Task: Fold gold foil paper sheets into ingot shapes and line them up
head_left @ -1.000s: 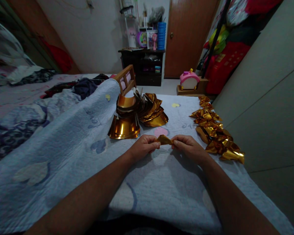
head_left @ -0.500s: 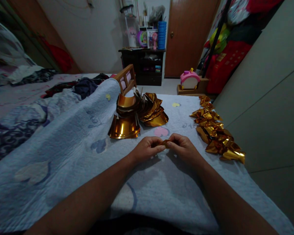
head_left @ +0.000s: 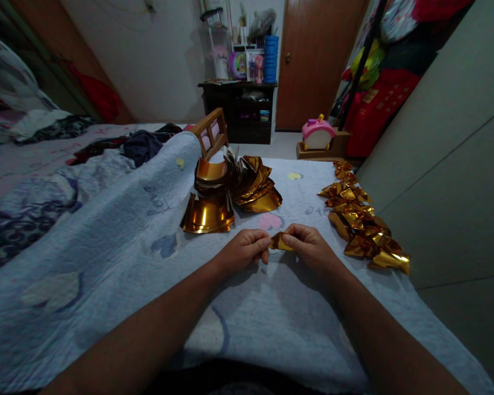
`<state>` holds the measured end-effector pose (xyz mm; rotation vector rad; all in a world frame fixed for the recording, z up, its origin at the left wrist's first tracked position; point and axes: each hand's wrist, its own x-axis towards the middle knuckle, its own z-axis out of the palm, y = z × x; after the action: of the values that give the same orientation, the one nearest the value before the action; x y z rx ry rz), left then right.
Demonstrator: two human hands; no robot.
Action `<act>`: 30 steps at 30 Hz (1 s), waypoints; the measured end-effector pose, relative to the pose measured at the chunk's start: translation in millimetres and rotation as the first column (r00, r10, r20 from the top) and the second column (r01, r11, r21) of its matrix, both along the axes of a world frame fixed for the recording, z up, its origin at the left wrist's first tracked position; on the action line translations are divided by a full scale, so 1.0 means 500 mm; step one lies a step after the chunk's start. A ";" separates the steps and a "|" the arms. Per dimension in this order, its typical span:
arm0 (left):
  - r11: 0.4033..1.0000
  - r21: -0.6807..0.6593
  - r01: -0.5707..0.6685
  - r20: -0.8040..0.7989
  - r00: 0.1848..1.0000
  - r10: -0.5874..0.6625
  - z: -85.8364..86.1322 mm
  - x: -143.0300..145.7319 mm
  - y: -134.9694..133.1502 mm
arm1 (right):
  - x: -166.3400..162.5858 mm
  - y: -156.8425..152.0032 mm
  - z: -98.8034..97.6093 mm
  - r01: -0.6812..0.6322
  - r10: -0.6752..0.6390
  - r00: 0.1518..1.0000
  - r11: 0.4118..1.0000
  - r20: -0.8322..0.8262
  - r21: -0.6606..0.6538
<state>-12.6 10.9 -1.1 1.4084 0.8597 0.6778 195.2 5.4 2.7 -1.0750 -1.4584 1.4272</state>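
Note:
A small folded piece of gold foil paper [head_left: 280,242] is held just above the bed cover, between my two hands. My right hand [head_left: 309,246] pinches its right part between thumb and fingers. At its left tip, my left hand [head_left: 245,247] has thumb and forefinger pressed together, with the other fingers curled below. Beyond my left hand lies a fanned stack of curved gold foil sheets [head_left: 209,213], with more bent sheets [head_left: 257,192] against it. To the right, a row of folded gold foil pieces [head_left: 356,222] runs along the bed's edge.
A pale blue quilted cover [head_left: 123,236] with heart shapes spreads under everything, rumpled on the left. A small wooden rail [head_left: 211,133] stands behind the foil stack. Farther off are a dark cabinet [head_left: 236,112], a pink toy case [head_left: 318,134] and a brown door [head_left: 316,66].
My left fingers have drawn back a little to the left tip and curled downward. More of the foil's folded face now shows beside my right thumb.

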 end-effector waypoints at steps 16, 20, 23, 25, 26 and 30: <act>0.998 -0.063 0.005 0.162 0.987 0.005 -0.002 0.000 -0.006 | 0.004 0.002 -0.003 0.074 -0.073 0.997 0.992 0.009 -0.101; 0.997 -0.017 -0.071 0.098 0.993 0.072 -0.005 0.011 -0.007 | -0.002 0.000 -0.002 0.039 -0.040 0.999 0.993 -0.007 -0.114; 0.992 -0.038 -0.117 0.104 0.987 0.120 -0.003 0.013 -0.006 | -0.002 -0.002 0.000 0.027 -0.030 0.999 0.992 -0.023 -0.123; 0.987 -0.065 -0.146 0.124 0.980 0.154 0.000 0.012 -0.004 | 0.000 -0.003 0.000 0.031 -0.034 0.999 0.992 -0.024 -0.118; 0.984 -0.081 -0.162 0.131 0.976 0.171 0.002 0.011 -0.003 | 0.000 -0.003 -0.001 0.041 -0.043 0.999 0.994 -0.020 -0.098; 0.968 -0.141 -0.207 0.135 0.965 0.226 0.009 0.010 0.000 | -0.002 -0.004 -0.008 0.050 -0.053 0.998 0.993 0.024 0.105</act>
<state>-7.4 10.8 3.4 1.1448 0.9289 0.8697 194.2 3.6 -1.5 -1.0619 -1.4969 1.2907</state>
